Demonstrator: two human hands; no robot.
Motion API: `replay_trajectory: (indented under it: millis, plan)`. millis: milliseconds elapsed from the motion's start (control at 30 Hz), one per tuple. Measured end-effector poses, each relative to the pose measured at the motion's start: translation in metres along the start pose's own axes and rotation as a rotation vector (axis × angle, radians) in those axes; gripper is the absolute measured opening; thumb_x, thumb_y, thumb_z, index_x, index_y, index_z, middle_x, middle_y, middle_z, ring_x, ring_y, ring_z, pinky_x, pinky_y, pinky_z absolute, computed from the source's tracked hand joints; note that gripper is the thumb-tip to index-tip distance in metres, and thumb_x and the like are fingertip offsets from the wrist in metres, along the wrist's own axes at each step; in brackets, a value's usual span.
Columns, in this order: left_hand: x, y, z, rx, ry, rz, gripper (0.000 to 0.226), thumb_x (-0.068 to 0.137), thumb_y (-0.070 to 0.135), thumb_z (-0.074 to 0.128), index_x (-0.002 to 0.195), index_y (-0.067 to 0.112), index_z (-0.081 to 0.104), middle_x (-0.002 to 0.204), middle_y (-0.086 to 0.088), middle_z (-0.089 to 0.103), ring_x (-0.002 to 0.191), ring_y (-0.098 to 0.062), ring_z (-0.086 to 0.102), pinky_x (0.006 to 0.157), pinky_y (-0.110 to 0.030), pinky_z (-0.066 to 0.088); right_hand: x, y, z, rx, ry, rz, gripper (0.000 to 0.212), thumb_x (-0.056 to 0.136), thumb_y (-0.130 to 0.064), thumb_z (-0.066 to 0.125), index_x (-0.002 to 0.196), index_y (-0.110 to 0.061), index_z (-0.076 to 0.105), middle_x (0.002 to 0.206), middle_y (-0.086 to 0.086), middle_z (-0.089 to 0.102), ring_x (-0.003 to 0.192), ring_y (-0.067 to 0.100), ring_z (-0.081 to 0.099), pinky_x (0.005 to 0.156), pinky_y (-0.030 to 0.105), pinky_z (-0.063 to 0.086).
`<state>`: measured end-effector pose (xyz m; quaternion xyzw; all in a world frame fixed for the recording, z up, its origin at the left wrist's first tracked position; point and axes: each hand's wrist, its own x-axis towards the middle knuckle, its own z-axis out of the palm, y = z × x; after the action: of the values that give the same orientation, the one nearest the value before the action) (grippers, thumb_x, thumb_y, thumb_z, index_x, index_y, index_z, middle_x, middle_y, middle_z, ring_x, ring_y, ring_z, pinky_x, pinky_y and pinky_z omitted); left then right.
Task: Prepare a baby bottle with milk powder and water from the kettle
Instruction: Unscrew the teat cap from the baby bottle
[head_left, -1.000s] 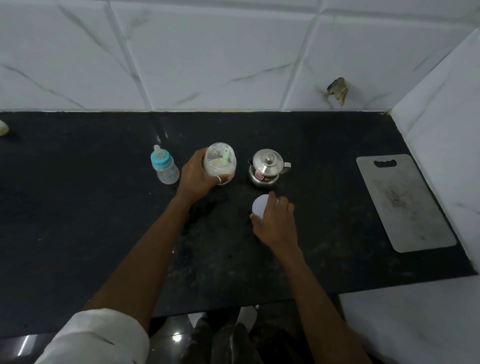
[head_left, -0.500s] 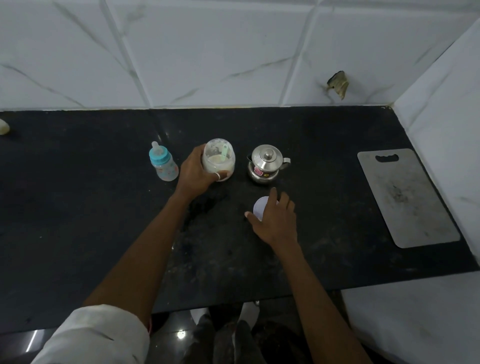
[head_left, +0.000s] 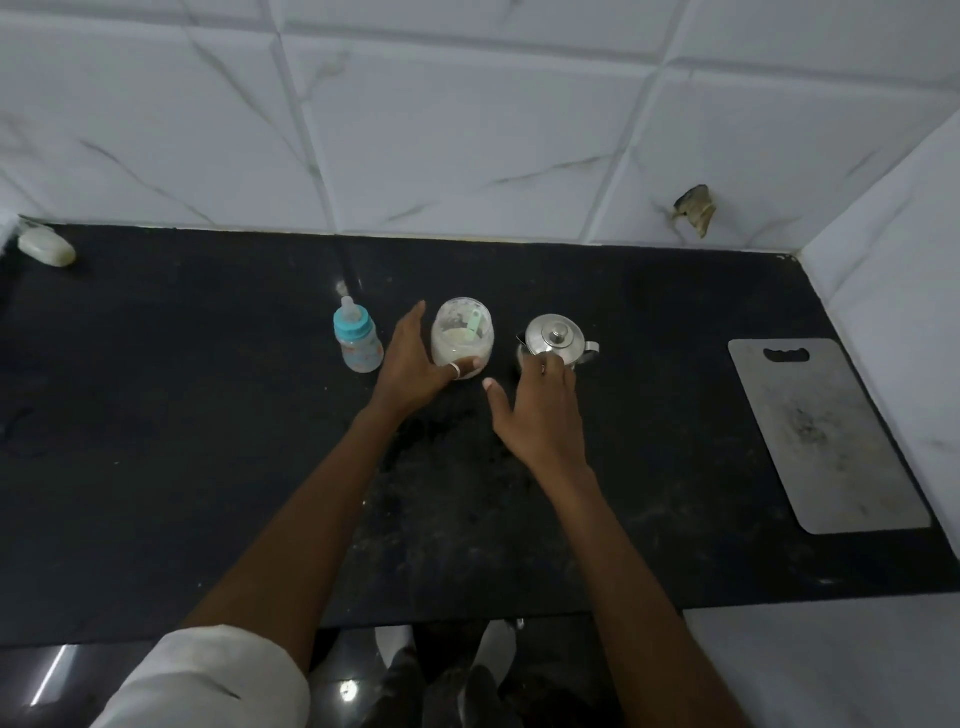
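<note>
A baby bottle (head_left: 357, 340) with a blue collar and clear teat stands on the black counter (head_left: 208, 415). To its right is an open jar of milk powder (head_left: 461, 338) with a pale green scoop (head_left: 474, 327) inside. My left hand (head_left: 413, 366) holds the jar from the left, its ringed thumb across the jar's front. A small steel kettle (head_left: 557, 338) with its lid on stands right of the jar. My right hand (head_left: 540, 410) lies in front of the kettle, thumb spread, fingertips at the kettle's base. The jar's white lid is hidden.
A grey cutting board (head_left: 826, 431) lies at the right end of the counter beside the tiled side wall. A pale soap-like lump (head_left: 47, 247) sits at the far left back corner. The counter's front edge runs just below my forearms.
My right hand has moved away from me, from over the white lid up to the kettle's front. The left hand stays on the jar, its fingers now straighter.
</note>
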<state>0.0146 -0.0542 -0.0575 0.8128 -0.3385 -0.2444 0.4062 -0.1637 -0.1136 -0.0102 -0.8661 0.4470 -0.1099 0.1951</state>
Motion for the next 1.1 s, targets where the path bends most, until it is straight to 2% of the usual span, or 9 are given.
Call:
replay_trajectory:
  millis: [100, 167, 233, 300, 367, 533, 667, 867, 1100]
  plan:
    - [-0.016, 0.000, -0.009, 0.023, 0.095, 0.027, 0.096, 0.077, 0.055, 0.079, 0.151, 0.014, 0.034, 0.150, -0.005, 0.045, 0.135, -0.019, 0.046, 0.111, -0.041, 0.043, 0.011, -0.026, -0.005, 0.036, 0.008, -0.079, 0.044, 0.098, -0.039, 0.057, 0.127, -0.006, 0.057, 0.131, 0.014, 0.055, 0.124, 0.031, 0.048, 0.098, 0.040, 0.046]
    - [-0.026, 0.003, -0.019, 0.032, 0.209, 0.079, 0.075, 0.080, 0.053, 0.075, 0.139, 0.017, 0.047, 0.127, 0.001, 0.059, 0.111, -0.012, 0.058, 0.091, -0.041, 0.056, 0.020, -0.047, -0.008, 0.050, 0.022, -0.132, 0.039, 0.098, -0.035, 0.056, 0.125, -0.006, 0.058, 0.129, 0.013, 0.055, 0.121, 0.030, 0.050, 0.095, 0.039, 0.047]
    - [-0.035, 0.009, -0.037, 0.085, 0.344, 0.148, 0.053, 0.084, 0.050, 0.071, 0.126, 0.022, 0.054, 0.108, 0.009, 0.060, 0.096, -0.009, 0.060, 0.077, -0.040, 0.057, 0.029, -0.072, -0.012, 0.090, 0.017, -0.185, 0.038, 0.100, -0.031, 0.054, 0.130, -0.007, 0.056, 0.134, 0.013, 0.053, 0.125, 0.029, 0.049, 0.095, 0.036, 0.045]
    - [-0.040, 0.012, -0.058, 0.157, 0.456, 0.167, 0.043, 0.087, 0.050, 0.070, 0.119, 0.026, 0.053, 0.106, 0.011, 0.055, 0.099, -0.010, 0.058, 0.073, -0.037, 0.053, 0.039, -0.096, -0.015, 0.145, -0.001, -0.238, 0.040, 0.101, -0.030, 0.055, 0.135, -0.008, 0.055, 0.138, 0.011, 0.052, 0.129, 0.027, 0.047, 0.095, 0.031, 0.042]
    - [-0.040, 0.001, -0.076, 0.184, 0.518, 0.118, 0.050, 0.083, 0.049, 0.073, 0.121, 0.025, 0.050, 0.116, 0.007, 0.052, 0.105, -0.011, 0.055, 0.074, -0.035, 0.049, 0.048, -0.120, -0.014, 0.164, -0.063, -0.288, 0.044, 0.101, -0.028, 0.057, 0.141, -0.009, 0.051, 0.144, 0.010, 0.049, 0.135, 0.026, 0.045, 0.098, 0.029, 0.039]
    - [-0.026, -0.043, -0.099, 0.077, 0.371, -0.032, 0.092, 0.075, 0.032, 0.085, 0.148, 0.011, 0.033, 0.150, -0.007, 0.037, 0.136, -0.021, 0.038, 0.101, -0.034, 0.043, 0.074, -0.161, 0.007, 0.075, -0.306, -0.347, 0.062, 0.092, -0.026, 0.069, 0.146, -0.009, 0.044, 0.147, 0.013, 0.046, 0.135, 0.029, 0.046, 0.104, 0.038, 0.044]
    - [-0.009, -0.059, -0.097, -0.013, 0.195, -0.058, 0.097, 0.075, 0.024, 0.084, 0.153, 0.008, 0.030, 0.156, -0.011, 0.036, 0.142, -0.024, 0.037, 0.109, -0.029, 0.034, 0.089, -0.171, 0.025, -0.019, -0.381, -0.326, 0.064, 0.084, -0.030, 0.079, 0.138, -0.008, 0.050, 0.134, 0.013, 0.052, 0.123, 0.028, 0.054, 0.094, 0.035, 0.047]
    - [0.009, -0.075, -0.085, -0.113, 0.161, 0.040, 0.066, 0.076, 0.018, 0.082, 0.135, 0.012, 0.052, 0.122, 0.000, 0.065, 0.110, -0.015, 0.064, 0.088, -0.027, 0.053, 0.102, -0.175, 0.042, -0.175, -0.405, -0.327, 0.058, 0.086, -0.039, 0.077, 0.131, -0.009, 0.056, 0.127, 0.012, 0.062, 0.112, 0.026, 0.062, 0.081, 0.030, 0.044]
    - [0.012, -0.081, -0.082, -0.155, 0.195, 0.113, 0.046, 0.078, 0.017, 0.079, 0.122, 0.013, 0.065, 0.101, 0.006, 0.071, 0.089, -0.005, 0.068, 0.075, -0.023, 0.057, 0.108, -0.184, 0.049, -0.279, -0.350, -0.343, 0.053, 0.084, -0.046, 0.078, 0.118, -0.006, 0.066, 0.114, 0.013, 0.068, 0.100, 0.027, 0.068, 0.074, 0.029, 0.046]
